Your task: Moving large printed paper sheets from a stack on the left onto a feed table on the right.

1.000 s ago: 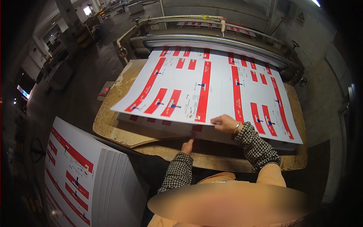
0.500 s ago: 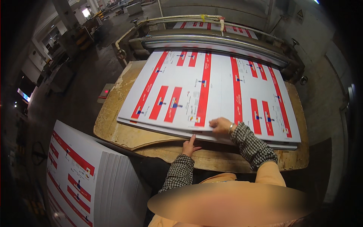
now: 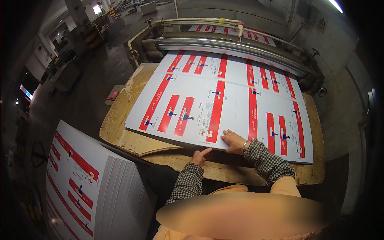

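Note:
A large white sheet with red bands and small blue figures lies on a worn wooden table, in front of a metal roller. My right hand rests on its near edge, fingers spread on the print. To the left, my left hand is at the same edge, one digit stretched along it; its other fingers are partly hidden. Beyond the large sheet, another printed sheet runs toward the roller, a crosswise seam between them.
A tall stack of similar printed sheets stands at lower left beside the table. A small box with a red light sits at the table's left edge. Handwheels and pipes flank the roller. More printed sheet shows behind it.
The farther sheet has moved toward the roller, and a crosswise seam now shows. The right hand's fingers have gone from gripping the near edge to spread on the sheet. The left hand has turned sideways.

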{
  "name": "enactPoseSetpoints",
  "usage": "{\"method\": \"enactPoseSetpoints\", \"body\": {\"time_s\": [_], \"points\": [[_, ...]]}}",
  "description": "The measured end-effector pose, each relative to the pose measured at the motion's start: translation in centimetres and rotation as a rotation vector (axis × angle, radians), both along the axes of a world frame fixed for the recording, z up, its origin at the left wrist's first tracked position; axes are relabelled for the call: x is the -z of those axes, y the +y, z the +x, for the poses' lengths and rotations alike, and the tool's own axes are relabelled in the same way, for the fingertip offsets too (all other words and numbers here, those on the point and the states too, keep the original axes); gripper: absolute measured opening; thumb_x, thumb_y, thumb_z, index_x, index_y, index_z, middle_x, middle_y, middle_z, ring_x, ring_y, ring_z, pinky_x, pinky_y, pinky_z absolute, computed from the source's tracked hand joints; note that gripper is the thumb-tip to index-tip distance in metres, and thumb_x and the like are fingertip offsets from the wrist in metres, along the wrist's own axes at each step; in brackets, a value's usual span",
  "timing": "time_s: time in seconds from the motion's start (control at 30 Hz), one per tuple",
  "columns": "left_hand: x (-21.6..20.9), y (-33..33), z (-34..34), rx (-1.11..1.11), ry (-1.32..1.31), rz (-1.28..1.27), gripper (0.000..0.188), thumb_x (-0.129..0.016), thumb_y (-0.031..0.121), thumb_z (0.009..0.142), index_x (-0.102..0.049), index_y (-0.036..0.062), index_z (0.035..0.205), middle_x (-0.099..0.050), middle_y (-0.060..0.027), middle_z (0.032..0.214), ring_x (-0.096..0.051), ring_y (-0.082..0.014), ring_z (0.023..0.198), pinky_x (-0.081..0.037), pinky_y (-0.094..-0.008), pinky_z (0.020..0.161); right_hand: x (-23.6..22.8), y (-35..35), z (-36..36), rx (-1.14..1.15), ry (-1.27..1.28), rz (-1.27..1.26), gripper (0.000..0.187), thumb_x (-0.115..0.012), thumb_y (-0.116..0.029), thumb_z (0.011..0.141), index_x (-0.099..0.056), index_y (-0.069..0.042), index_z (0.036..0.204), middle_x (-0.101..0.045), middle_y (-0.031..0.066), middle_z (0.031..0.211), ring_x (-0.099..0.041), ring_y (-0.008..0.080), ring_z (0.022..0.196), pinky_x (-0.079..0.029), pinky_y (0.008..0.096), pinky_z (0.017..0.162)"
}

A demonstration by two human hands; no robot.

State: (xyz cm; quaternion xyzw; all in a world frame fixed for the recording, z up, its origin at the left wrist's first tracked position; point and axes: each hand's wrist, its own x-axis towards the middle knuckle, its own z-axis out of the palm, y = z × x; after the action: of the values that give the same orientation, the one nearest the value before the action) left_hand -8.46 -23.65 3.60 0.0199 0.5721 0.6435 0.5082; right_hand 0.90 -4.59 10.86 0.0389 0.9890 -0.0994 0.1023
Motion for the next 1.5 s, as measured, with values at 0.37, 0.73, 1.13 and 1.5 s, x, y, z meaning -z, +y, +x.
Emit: {"method": "enactPoseSetpoints", "body": {"time_s": [0.37,0.73,1.13,1.5], "points": [[15.4,-3.5,-5.7,-0.183,0.337,0.168,0.055,-0.054,0.036,0.079,-0.046,-0.0048,0.115,-0.047,-0.0169,0.118,-0.055,-0.0287,0.093,-0.045,-0.0355,0.077,-7.1,-3.0,-3.5,0.016,0.191,-0.671,0.029,-0.054,-0.008,0.072,-0.056,0.002,0.099,-0.055,0.0155,0.110,-0.056,0.0228,0.095,-0.045,0.0281,0.081],[2.2,0.9,0.0,-0.271,-0.101,0.021,0.054,-0.061,0.032,0.076,-0.044,-0.0143,0.096,-0.051,-0.0172,0.091,-0.056,-0.0246,0.077,-0.055,-0.0360,0.060,0.0,3.2,-3.4,0.358,-0.064,-0.476,0.032,-0.056,-0.015,0.070,-0.058,-0.001,0.098,-0.055,0.0153,0.109,-0.053,0.0257,0.101,-0.041,0.0279,0.087],[3.3,0.5,-0.6,-0.025,-0.015,0.143,0.046,-0.067,0.026,0.070,-0.054,-0.0081,0.098,-0.058,-0.0140,0.093,-0.057,-0.0227,0.080,-0.050,-0.0310,0.063,0.6,-1.4,-0.3,0.026,-0.002,0.102,0.082,-0.071,-0.033,0.058,-0.035,-0.004,0.126,-0.024,0.0257,0.133,-0.021,0.0404,0.124,-0.026,0.0393,0.100],[1.3,0.6,0.0,-0.219,0.066,0.003,0.057,-0.054,0.045,0.076,-0.057,-0.0078,0.096,-0.060,-0.0145,0.087,-0.054,-0.0192,0.088,-0.045,-0.0302,0.068,-6.6,0.6,-0.2,0.107,0.271,-0.567,0.032,-0.047,-0.003,0.072,-0.055,0.003,0.103,-0.055,0.0166,0.110,-0.053,0.0239,0.102,-0.041,0.0290,0.087]]}}
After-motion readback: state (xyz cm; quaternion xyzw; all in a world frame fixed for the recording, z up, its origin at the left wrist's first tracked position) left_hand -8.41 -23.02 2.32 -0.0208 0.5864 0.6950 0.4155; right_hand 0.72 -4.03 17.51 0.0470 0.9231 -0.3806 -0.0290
